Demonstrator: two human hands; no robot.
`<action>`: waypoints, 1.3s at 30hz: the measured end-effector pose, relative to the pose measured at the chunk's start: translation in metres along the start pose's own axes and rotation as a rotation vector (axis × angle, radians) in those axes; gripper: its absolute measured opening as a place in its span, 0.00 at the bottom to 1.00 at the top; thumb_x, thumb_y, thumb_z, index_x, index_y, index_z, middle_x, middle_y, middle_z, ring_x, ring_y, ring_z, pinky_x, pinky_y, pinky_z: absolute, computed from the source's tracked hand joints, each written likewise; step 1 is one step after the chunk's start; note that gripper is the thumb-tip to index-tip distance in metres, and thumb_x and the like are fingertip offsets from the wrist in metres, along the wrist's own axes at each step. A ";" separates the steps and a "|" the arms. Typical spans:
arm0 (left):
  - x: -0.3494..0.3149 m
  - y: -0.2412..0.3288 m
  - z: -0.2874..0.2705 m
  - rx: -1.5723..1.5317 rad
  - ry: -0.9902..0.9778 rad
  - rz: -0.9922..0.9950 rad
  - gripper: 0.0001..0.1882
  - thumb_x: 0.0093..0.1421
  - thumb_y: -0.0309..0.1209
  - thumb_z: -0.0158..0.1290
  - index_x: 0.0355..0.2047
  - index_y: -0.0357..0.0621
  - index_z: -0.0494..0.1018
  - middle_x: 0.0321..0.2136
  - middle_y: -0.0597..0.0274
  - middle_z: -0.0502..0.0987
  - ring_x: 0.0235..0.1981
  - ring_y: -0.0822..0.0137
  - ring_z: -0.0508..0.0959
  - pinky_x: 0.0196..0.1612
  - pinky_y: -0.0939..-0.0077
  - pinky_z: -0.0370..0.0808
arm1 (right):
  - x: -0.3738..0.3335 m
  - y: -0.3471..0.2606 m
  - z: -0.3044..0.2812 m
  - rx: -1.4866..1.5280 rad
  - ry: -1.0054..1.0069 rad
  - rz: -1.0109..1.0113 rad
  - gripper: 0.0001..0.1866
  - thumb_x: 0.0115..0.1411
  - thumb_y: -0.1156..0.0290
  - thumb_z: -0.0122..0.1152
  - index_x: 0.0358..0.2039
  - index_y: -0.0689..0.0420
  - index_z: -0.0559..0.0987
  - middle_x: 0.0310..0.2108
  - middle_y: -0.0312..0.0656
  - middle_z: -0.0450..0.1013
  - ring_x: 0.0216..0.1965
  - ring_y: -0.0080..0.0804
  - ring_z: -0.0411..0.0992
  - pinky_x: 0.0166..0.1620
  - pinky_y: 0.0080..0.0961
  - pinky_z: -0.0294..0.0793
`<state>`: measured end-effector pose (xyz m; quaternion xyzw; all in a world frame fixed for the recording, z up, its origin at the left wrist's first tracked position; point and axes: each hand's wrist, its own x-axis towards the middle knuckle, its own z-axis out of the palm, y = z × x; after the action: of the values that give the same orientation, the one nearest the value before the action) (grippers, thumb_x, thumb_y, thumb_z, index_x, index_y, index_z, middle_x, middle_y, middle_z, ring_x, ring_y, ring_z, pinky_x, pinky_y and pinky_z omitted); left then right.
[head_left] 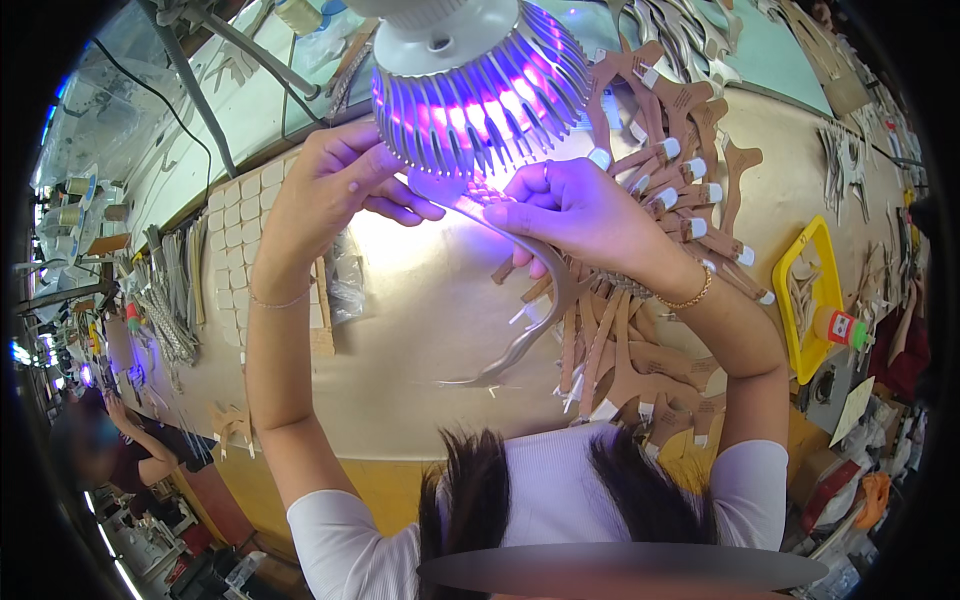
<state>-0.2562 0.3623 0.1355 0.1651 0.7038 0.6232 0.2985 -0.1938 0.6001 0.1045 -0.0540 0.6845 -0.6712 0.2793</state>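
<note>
Under a finned lamp point(480, 95) glowing violet and white, my two hands work on a long, curved leather strap point(563, 275). My right hand point(585, 210) pinches it near its upper end, thumb on top and fingers bent beneath. At the rounded tip, my left hand point(345, 185) grips with its thumb and forefinger, while the lower fingers reach under. The lamp's rim partly hides those left fingertips. Small details on the strap by my right thumb are lost in the glare. The strap's tail curves down and left over the table.
Brown leather straps with white tips point(670, 195) lie heaped to the right. Beyond them stands a yellow tray point(783, 290) with a bottle point(838, 327). At left are a sheet of pale rounded pieces point(238, 235) and bundled strips point(170, 300). Another person point(125, 440) sits at the far left.
</note>
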 end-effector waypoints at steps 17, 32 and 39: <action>0.001 0.009 0.011 0.092 0.082 -0.050 0.11 0.54 0.22 0.56 0.38 0.33 0.74 0.29 0.56 0.80 0.27 0.68 0.81 0.28 0.81 0.79 | 0.002 0.004 -0.001 -0.017 -0.023 -0.028 0.19 0.59 0.58 0.58 0.31 0.65 0.75 0.20 0.39 0.74 0.20 0.22 0.75 0.22 0.16 0.73; -0.009 0.011 0.018 -0.001 0.167 0.010 0.14 0.53 0.25 0.57 0.40 0.34 0.73 0.28 0.59 0.78 0.26 0.71 0.78 0.31 0.80 0.78 | -0.005 -0.007 -0.003 -0.015 -0.057 -0.012 0.18 0.53 0.60 0.64 0.34 0.63 0.77 0.25 0.38 0.76 0.25 0.20 0.76 0.22 0.14 0.73; -0.014 0.016 0.025 -0.014 0.149 -0.083 0.16 0.54 0.25 0.57 0.42 0.31 0.70 0.37 0.49 0.78 0.34 0.64 0.80 0.32 0.76 0.81 | -0.008 -0.016 -0.001 -0.048 -0.063 -0.006 0.17 0.53 0.61 0.65 0.33 0.63 0.78 0.25 0.38 0.76 0.25 0.19 0.75 0.27 0.15 0.74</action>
<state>-0.2320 0.3764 0.1528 0.0866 0.7260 0.6256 0.2720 -0.1923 0.6026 0.1221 -0.0840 0.6912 -0.6532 0.2975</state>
